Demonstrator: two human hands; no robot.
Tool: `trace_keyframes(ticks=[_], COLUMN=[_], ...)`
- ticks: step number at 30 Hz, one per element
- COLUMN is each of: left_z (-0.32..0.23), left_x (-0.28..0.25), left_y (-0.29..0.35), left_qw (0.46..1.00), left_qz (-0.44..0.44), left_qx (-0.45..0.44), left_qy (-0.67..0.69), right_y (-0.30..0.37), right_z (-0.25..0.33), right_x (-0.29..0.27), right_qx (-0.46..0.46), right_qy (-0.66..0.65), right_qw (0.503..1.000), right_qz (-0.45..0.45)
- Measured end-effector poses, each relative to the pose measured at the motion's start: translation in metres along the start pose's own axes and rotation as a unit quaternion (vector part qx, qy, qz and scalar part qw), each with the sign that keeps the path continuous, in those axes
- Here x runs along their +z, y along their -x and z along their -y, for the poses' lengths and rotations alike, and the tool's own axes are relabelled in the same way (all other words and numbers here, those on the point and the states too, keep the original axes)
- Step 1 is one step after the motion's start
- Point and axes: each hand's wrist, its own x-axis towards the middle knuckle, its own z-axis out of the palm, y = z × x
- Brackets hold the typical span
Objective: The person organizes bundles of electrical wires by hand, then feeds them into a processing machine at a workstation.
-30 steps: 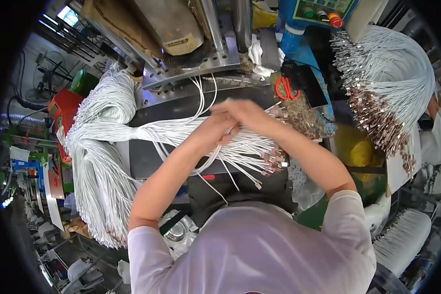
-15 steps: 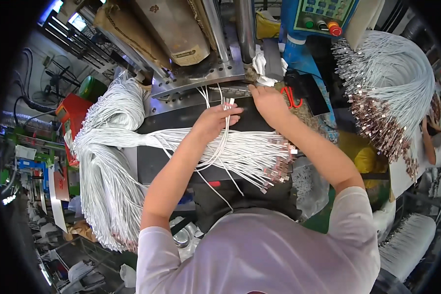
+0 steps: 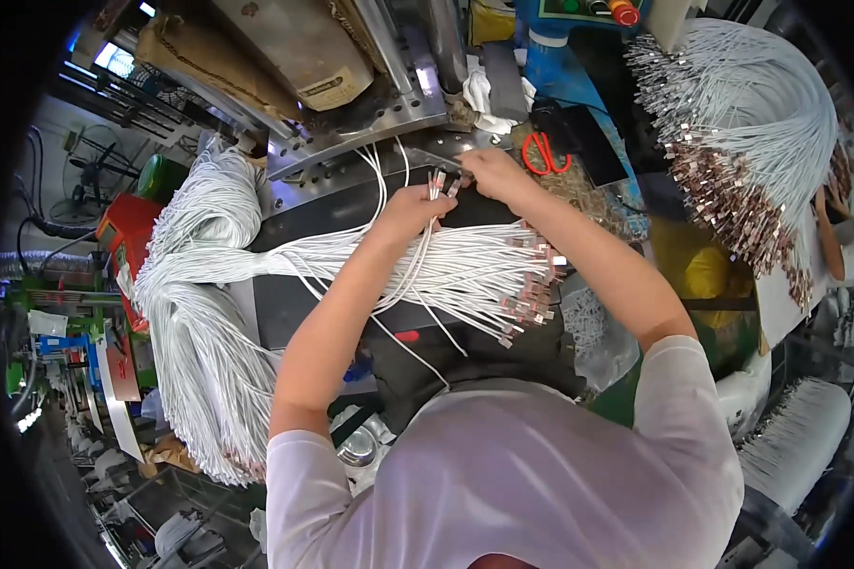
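Note:
My left hand is closed around a few white cables, whose connector ends stick up past the fingers. Close by on its right, my right hand has its fingers bent and pressed together at the front edge of the metal press plate. Whatever those fingers pinch is too small and hidden to name. Below both hands a thick bundle of white cables lies across the dark work surface, its brownish connector tips fanned out to the right. Several cables run up under the press plate.
Red-handled scissors lie beyond my right forearm, beside a black flat object. A large cable coil hangs at the right. More cables drape down at the left. Metal columns rise from the press.
My right hand has come closer to my left hand and its connector ends. The left hand still grips the cables. The whole view has shifted slightly.

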Motion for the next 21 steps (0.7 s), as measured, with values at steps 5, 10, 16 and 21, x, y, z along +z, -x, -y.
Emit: trace_keyframes(ticks=[5, 10, 16, 21], left_z=[-0.0058, -0.0065, -0.0072, -0.008], left_x=[0.004, 0.0006, 0.002, -0.0045], left_y=[0.0008, 0.0037, 0.0037, 0.0094], left_qw=[0.999, 0.999, 0.999, 0.993], left_qz=[0.011, 0.011, 0.022, -0.002], left_qx=[-0.005, -0.033, -0.022, -0.024], left_qy=[0.037, 0.014, 0.034, 0.112], right_y=[0.0062, 0.0037, 0.0079, 0.0027], right_z=[-0.0085, -0.0066, -0.0102, -0.0109], right_x=[0.0135, 0.0085, 0.0121, 0.0054], right_qx=[-0.115, -0.053, -0.086, -0.18], right_qy=[0.117, 0.069, 0.093, 0.156], right_qw=[0.985, 0.996, 0.99, 0.97], right_qz=[-0.055, -0.033, -0.058, -0.048])
